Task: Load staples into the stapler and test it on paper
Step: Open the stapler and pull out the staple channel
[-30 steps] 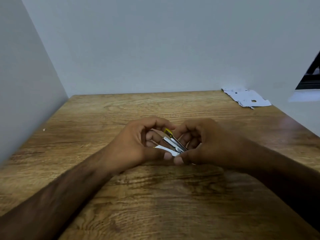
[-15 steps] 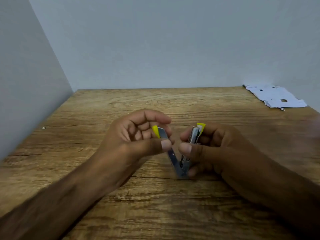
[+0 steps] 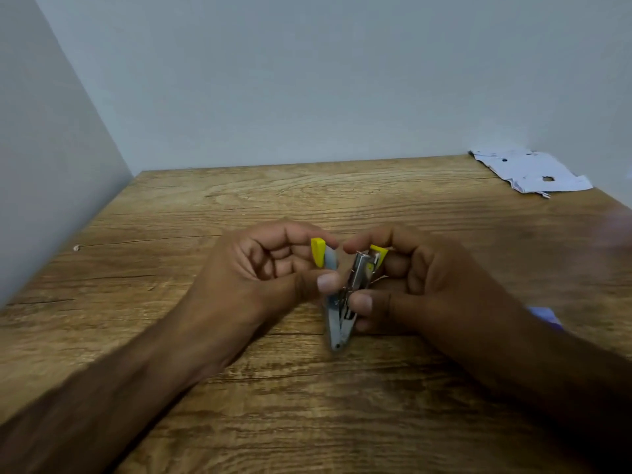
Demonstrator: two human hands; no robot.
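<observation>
A small silver stapler [image 3: 338, 323] with yellow ends is held open in a V over the middle of the wooden table [image 3: 205, 206], hinge toward me. My left hand [image 3: 260, 278] pinches the left arm, whose yellow tip [image 3: 318, 252] sticks up. My right hand [image 3: 424, 285] grips the right arm, the staple channel [image 3: 360, 273], with its yellow tip [image 3: 379, 252] near the index finger. Thin staples show along that channel. White paper [image 3: 533, 172] lies at the far right corner.
Grey walls close the table on the left and at the back. A small pale speck [image 3: 76, 248] lies near the left wall. Something purple [image 3: 545, 314] peeks out behind my right wrist.
A second ago both hands were cupped around the closed stapler. Since then it has been swung open into a V, and the two arms now stand a little closer together than half a second ago.
</observation>
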